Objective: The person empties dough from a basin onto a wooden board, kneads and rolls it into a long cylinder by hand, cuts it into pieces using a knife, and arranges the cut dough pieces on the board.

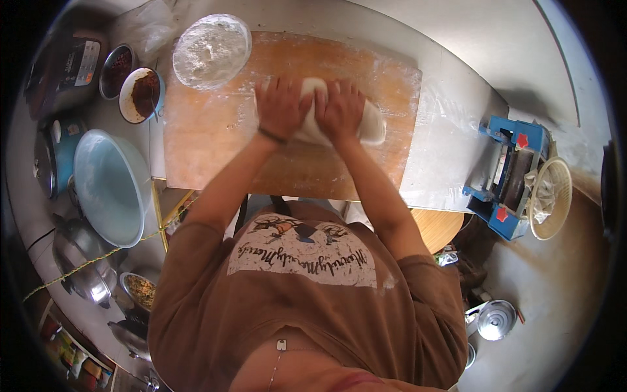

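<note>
A thick, pale roll of dough (373,123) lies slantwise on a floured wooden board (289,169). My left hand (281,107) bears down on its left part, fingers laid over the far side. Beside it, with the thumbs nearly meeting, my right hand (341,109) presses the middle of the roll. The dough's right end sticks out past my right hand, while much of its left part is hidden under my left hand. Both hands look slightly blurred. At the board's far left corner is a round bowl of white flour (212,51).
Left of the board stand a bowl of dark red sauce (142,95) with a spoon, a metal bowl (116,71) and a light-blue plastic basin (108,191). A braided cord (100,262) crosses the left side. At right are a blue roller machine (519,169) and a beige basket (564,208).
</note>
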`<state>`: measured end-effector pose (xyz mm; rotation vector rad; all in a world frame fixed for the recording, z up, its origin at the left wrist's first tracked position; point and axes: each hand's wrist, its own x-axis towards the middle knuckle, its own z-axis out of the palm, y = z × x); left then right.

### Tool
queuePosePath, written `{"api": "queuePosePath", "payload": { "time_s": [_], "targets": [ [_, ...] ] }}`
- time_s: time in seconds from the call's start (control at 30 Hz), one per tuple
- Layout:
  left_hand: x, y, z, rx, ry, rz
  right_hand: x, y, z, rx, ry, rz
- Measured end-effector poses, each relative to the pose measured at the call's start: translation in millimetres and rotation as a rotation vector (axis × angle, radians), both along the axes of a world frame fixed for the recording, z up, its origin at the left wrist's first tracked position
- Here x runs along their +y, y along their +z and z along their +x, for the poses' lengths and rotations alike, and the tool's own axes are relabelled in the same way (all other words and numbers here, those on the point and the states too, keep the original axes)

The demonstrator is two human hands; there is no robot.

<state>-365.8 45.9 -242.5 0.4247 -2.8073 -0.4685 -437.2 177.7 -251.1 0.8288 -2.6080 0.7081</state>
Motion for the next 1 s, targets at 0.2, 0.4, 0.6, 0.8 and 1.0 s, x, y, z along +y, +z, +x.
{"api": "queuePosePath", "payload": {
  "time_s": [0.2, 0.4, 0.6, 0.8, 1.0],
  "targets": [
    [-21, -22, -44, 0.391, -0.14, -0.049, -13, -12, -39, 0.202, -0.031, -0.006],
    [16, 25, 80, 0.107, -0.186, 0.08, 42, 59, 71, -0.187, 0.163, 0.043],
    [4, 35, 137, 0.378, -0.003, 0.572, 27, 11, 106, 0.093, 0.148, 0.027],
    [-30, 54, 112, 0.553, 0.088, 0.636, -43, -13, -6, 0.163, -0.016, 0.049],
    [-19, 82, 60, 0.598, -0.004, 0.538, -45, -23, -34, 0.272, -0.092, 0.015]
  ]
}}
